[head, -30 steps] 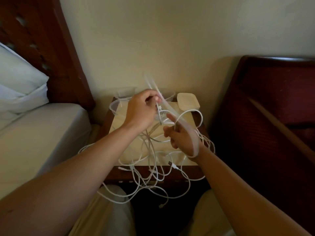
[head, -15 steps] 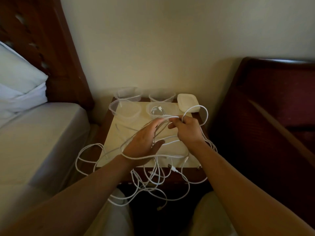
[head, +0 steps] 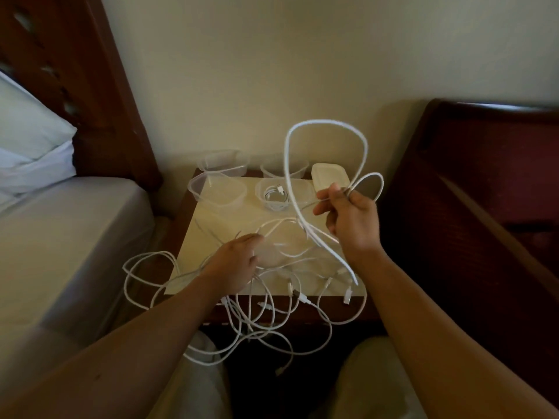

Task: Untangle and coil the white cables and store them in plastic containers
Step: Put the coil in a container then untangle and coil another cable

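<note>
Since the earlier frame, the right hand (head: 351, 219) has lifted, pinching a tall cable loop (head: 326, 128). Left hand (head: 239, 261) lies lower on the tangled cables (head: 260, 316) atop the counter (head: 211, 225), fingers loosely curled among the strands.

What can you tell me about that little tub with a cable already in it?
The tub is small, clear plastic with rounded corners and no lid on. It stands upright toward the back of the bedside table, beside a larger clear tub. A coiled white cable lies inside. No hand touches it.

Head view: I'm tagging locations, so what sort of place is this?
Probably a bedroom: a bed with a pillow against a wooden headboard, and a small bedside table by the wall.
</note>
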The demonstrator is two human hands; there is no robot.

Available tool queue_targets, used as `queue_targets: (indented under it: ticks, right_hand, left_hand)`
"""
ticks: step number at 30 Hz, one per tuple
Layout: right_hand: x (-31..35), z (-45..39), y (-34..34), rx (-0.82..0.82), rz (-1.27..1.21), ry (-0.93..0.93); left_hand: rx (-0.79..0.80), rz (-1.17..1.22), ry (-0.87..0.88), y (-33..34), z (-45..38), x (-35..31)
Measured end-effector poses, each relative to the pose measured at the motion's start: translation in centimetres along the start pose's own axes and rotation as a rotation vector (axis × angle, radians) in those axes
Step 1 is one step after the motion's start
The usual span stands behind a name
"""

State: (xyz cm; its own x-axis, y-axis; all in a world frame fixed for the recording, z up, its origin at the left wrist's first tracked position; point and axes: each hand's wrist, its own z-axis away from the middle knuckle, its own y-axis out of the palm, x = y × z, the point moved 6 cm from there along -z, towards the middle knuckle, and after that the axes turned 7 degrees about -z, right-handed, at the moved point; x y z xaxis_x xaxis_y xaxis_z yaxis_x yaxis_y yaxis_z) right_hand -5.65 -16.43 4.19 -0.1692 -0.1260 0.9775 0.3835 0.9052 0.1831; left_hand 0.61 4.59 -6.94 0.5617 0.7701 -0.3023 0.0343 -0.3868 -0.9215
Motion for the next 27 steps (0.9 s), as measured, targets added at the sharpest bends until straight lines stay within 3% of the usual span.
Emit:
queue_targets:
  ticks: [2, 6, 9, 11, 14, 16, 18, 23, 27]
  right_hand:
    - [1.8, 0.3, -0.6, -0.045, -0.144, -0.065]
    - [3.4, 0.2, -1.0, -0.026, -0.328, -0.116]
    - [2.4, 0.6, -0.5, 0.039, -0.317, -0.032]
    - [1.5, 1.1, 0.0, 0.082, -0.303, 0.032]
    - [0.4, 1.5, 0.9, 0.157, -0.319, 0.104]
    - [-0.2, 1.5, 0.9, 0.192, -0.302, 0.098]
    - [-1.1, 1.6, 0.4, 0.187, -0.174, 0.074]
    - [-6.8, 2.2, -0.2, 0.235, 0.363, 0.104]
    - [-11.1, 3.5, 0.8, 0.468, 0.842, 0.142]
  left_hand:
    - [0.066, 0.045, -0.131, 0.5, 0.1, 0.9]
    - [0.091, 0.061, -0.221, 0.7, -0.4, 0.8]
    - [-0.149, 0.076, -0.191, -1.3, -0.9, -0.7]
    - [-0.233, 0.212, -0.14, -2.5, -0.9, -2.7]
    - [-0.023, 0.44, -0.095, -2.6, -1.4, -6.0]
    - [0.052, 0.402, -0.056, -2.4, -2.0, -7.0]
    - [-0.009, 0.431, -0.11, -3.0, -2.5, -6.6]
    - [-0.17, 0.804, -0.462, -5.5, -2.7, -4.0]
    - [-0.415, 0.762, -0.459, -9.1, -3.4, -2.2]
